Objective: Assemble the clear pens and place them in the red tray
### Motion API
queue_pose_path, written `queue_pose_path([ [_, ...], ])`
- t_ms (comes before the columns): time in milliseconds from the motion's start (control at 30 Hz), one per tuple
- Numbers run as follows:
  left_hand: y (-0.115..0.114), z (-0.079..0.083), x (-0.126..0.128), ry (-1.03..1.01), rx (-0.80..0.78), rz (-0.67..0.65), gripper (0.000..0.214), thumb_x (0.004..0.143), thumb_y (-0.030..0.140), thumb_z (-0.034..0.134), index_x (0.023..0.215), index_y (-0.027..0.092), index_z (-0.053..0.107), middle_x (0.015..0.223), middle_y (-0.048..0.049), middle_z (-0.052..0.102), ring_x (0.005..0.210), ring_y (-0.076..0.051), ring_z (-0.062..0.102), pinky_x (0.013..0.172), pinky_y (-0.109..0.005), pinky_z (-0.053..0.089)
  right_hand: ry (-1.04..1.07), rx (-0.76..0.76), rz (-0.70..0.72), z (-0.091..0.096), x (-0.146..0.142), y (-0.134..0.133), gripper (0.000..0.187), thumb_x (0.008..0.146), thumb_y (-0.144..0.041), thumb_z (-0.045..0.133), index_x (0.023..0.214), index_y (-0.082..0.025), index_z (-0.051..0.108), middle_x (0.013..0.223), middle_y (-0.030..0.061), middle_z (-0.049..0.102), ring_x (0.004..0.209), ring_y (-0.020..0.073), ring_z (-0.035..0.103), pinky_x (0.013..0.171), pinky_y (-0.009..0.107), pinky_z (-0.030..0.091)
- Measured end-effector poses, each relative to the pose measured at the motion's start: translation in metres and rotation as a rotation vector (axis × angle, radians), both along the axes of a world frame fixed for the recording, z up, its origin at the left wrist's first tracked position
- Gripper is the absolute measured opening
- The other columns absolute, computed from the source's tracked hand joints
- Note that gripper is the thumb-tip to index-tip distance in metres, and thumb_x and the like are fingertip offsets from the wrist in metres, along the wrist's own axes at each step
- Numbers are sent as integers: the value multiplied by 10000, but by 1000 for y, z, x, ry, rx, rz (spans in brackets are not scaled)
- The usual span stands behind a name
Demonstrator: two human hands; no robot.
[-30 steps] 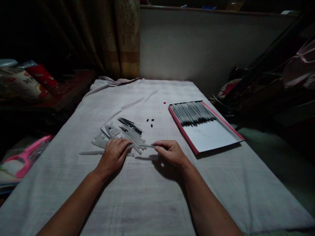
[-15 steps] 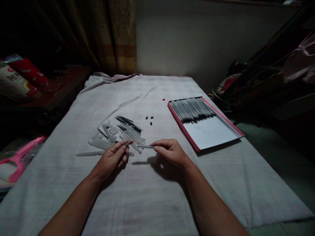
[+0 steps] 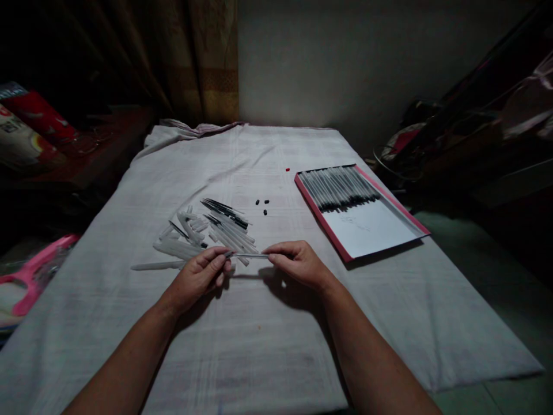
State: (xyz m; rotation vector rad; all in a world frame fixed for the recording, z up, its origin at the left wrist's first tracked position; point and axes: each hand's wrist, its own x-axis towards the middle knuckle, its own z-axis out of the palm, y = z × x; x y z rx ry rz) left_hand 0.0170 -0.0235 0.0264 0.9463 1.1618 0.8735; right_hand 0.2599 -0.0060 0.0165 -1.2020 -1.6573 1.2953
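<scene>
My left hand point(image 3: 199, 278) and my right hand point(image 3: 297, 263) meet just above a white cloth point(image 3: 259, 323) on the table. My right hand pinches a thin pen refill point(image 3: 250, 255) that points left. My left hand pinches a small dark pen part point(image 3: 227, 253) at the refill's left tip. Just beyond my hands lies a loose pile of clear pen barrels and black refills point(image 3: 207, 233). Three small black caps point(image 3: 261, 206) lie past the pile.
A pink-rimmed tray point(image 3: 371, 227) at the right holds a row of several finished pens point(image 3: 339, 187) at its far end. A tiny red bit point(image 3: 287, 169) lies on the cloth. Pink plastic point(image 3: 30, 276) and packets point(image 3: 26, 129) sit at the left. Dark clutter lies right of the table.
My left hand has lifted off the pile with a small dark part pinched and brought it to the refill's tip. My right hand has kept hold of the refill.
</scene>
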Motion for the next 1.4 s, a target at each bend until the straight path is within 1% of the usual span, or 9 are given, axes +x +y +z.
queue_pose_path([
  [167,0,1,2,103,19,-76,558,612,618,817,890,157,669,644,1,655,453,-75,490,420,-192,374,10,-139,59,2,2,-1,311,764,-358,671,924,-126,804,669,38,684,580,123,548,555,256,406],
  [267,-1,-3,3,149,40,-72,534,621,632,799,810,156,647,626,-4,654,442,-77,474,419,-204,374,28,-191,102,4,5,-2,322,755,-377,693,908,-116,803,680,43,689,597,127,558,573,261,423],
  [367,-1,-8,1,206,113,-84,479,700,621,744,735,158,624,590,-3,633,454,-78,460,431,-200,357,25,-142,97,4,5,-1,300,766,-385,688,859,-123,800,725,51,707,652,140,587,613,264,449],
  [500,-2,-10,-5,269,186,-154,458,794,611,659,674,173,596,537,10,574,456,-85,442,431,-200,338,31,-88,97,4,1,-1,288,784,-394,679,846,-136,792,711,38,702,649,141,590,623,264,457],
  [633,-2,-8,-7,226,166,-175,466,787,622,664,650,187,566,516,29,517,443,-86,427,427,-200,335,25,-62,104,4,-2,-3,278,806,-385,660,847,-144,792,720,37,708,651,140,596,620,259,453],
  [833,-1,-6,-8,214,137,-206,457,782,616,673,653,186,586,522,27,509,457,-93,430,431,-200,318,6,-90,151,0,-5,-6,340,811,-395,651,945,-120,800,696,43,715,607,132,575,575,248,429],
  [967,1,-7,-8,231,133,-190,447,788,600,667,640,188,576,524,27,504,456,-88,413,437,-202,308,5,-30,137,-3,-9,-7,310,834,-358,617,933,-130,802,761,62,746,658,151,619,602,249,451],
  [1100,2,-7,-7,222,109,-180,456,769,612,674,631,191,563,502,39,486,429,-80,379,424,-204,292,-34,29,147,-5,-11,-6,306,856,-352,598,929,-136,802,755,58,744,657,149,625,599,236,451],
  [1400,3,-6,-4,228,98,-178,494,752,641,676,614,188,534,498,44,483,421,-72,396,398,-184,290,-71,70,156,-8,-14,-6,304,876,-348,571,900,-132,784,725,42,714,649,144,609,609,233,440],
])
